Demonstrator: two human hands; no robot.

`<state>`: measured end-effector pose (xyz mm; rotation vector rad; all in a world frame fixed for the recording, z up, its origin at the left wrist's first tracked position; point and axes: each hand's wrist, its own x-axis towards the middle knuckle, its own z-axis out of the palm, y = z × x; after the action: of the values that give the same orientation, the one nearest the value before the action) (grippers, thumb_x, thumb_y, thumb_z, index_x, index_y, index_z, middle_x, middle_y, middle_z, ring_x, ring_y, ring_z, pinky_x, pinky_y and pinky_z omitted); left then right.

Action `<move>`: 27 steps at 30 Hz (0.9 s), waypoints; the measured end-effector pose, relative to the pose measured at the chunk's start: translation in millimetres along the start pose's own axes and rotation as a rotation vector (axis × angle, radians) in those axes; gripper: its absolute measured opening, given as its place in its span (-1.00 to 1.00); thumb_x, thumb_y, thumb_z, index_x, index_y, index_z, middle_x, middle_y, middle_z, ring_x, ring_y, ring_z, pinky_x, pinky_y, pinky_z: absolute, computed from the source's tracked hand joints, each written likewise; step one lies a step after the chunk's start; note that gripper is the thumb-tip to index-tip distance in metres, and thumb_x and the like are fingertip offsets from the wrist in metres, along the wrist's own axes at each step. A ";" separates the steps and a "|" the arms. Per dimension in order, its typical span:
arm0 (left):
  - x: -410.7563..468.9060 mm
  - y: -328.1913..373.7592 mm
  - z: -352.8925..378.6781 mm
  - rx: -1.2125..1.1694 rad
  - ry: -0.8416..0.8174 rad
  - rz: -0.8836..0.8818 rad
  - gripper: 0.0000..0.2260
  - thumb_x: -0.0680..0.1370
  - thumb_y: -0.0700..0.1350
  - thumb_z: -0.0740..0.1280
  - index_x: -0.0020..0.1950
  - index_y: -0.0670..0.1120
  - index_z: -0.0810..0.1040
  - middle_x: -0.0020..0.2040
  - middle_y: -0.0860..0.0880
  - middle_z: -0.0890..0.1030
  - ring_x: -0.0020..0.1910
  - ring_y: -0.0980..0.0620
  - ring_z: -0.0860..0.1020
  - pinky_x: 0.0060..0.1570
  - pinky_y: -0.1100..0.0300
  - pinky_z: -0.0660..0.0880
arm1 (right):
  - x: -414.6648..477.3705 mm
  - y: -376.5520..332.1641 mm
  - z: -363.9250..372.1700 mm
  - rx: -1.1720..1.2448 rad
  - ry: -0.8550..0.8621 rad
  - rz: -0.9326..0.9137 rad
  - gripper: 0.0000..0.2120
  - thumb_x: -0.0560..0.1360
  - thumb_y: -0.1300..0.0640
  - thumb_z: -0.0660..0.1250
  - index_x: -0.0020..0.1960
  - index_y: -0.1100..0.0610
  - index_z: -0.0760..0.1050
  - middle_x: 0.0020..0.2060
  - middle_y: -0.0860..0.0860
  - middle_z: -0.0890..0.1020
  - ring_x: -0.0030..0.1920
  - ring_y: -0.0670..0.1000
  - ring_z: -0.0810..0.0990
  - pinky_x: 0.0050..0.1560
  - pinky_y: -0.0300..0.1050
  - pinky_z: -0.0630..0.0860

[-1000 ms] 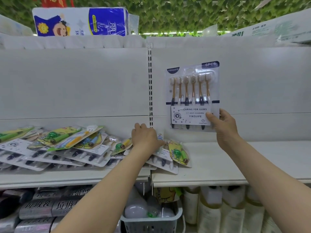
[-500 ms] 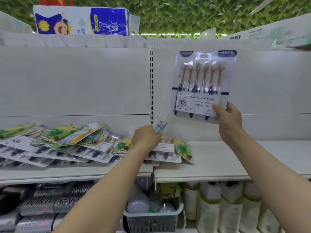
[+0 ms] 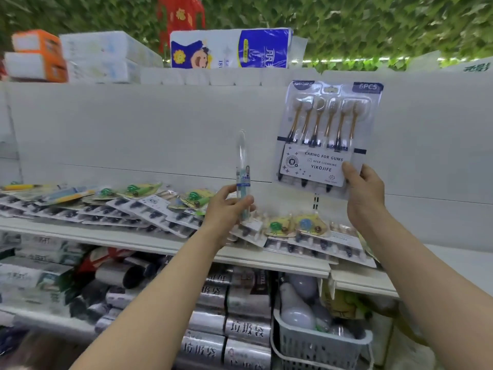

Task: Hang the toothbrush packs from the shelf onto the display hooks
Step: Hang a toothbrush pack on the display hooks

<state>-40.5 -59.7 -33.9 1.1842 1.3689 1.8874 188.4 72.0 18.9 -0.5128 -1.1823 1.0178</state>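
Our right hand (image 3: 366, 190) pinches the lower corner of the clear six-brush blister pack with gold handles (image 3: 329, 129), held up in front of the white back panel (image 3: 133, 134). Our left hand (image 3: 226, 209) grips a slim clear single-toothbrush pack (image 3: 242, 166) upright (edge-on to us), just above the heap of toothbrush packs (image 3: 149, 209) lying on the white shelf (image 3: 165, 245).

The right hand (image 3: 365, 189) pinches the lower right corner of a six-piece YIKOJIFE toothbrush pack (image 3: 326, 129), holding it upright against the white back panel (image 3: 160, 134). The left hand (image 3: 224, 209) grips a slim single-toothbrush pack (image 3: 242, 166) by its lower end, standing upright. Beneath both, more toothbrush packs (image 3: 120, 206) lie overlapping along the white shelf (image 3: 160, 245), with a white basket (image 3: 320, 343) of light bulbs (image 3: 296, 313) below it.
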 end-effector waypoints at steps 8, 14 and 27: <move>-47.6 30.4 -188.1 -0.007 0.163 -0.033 -0.56 0.50 -0.13 0.48 0.36 -0.10 0.49 0.17 -0.11 0.62 0.09 -0.09 0.65 -0.05 -0.03 0.61 | -89.2 12.1 155.8 0.069 -0.112 0.100 -0.81 0.58 0.16 0.37 0.18 0.16 0.57 -0.04 -0.04 0.69 -0.05 -0.04 0.67 0.11 -0.05 0.59; -94.8 61.3 -315.1 0.041 0.237 -0.015 -0.71 0.49 -0.13 0.49 0.20 -0.06 0.58 0.14 -0.11 0.65 0.12 -0.07 0.63 0.05 -0.06 0.60 | -163.0 17.9 266.5 0.104 -0.190 0.138 -0.78 0.55 0.15 0.41 0.18 0.15 0.60 0.05 0.05 0.70 0.03 0.05 0.68 0.18 0.04 0.59; -121.1 83.1 -537.4 0.057 0.433 0.010 -0.43 0.39 -0.07 0.58 0.36 -0.08 0.51 0.21 -0.09 0.63 0.17 -0.08 0.62 0.10 -0.10 0.59 | -276.2 39.4 494.0 0.196 -0.370 0.223 -0.90 0.54 0.17 0.43 0.00 0.01 0.56 0.02 0.01 0.69 0.05 0.05 0.68 0.21 0.07 0.58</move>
<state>-444.4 -442.8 -55.7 0.8346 1.6471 2.2125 -292.8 -228.5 14.8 -0.3116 -1.3508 1.4501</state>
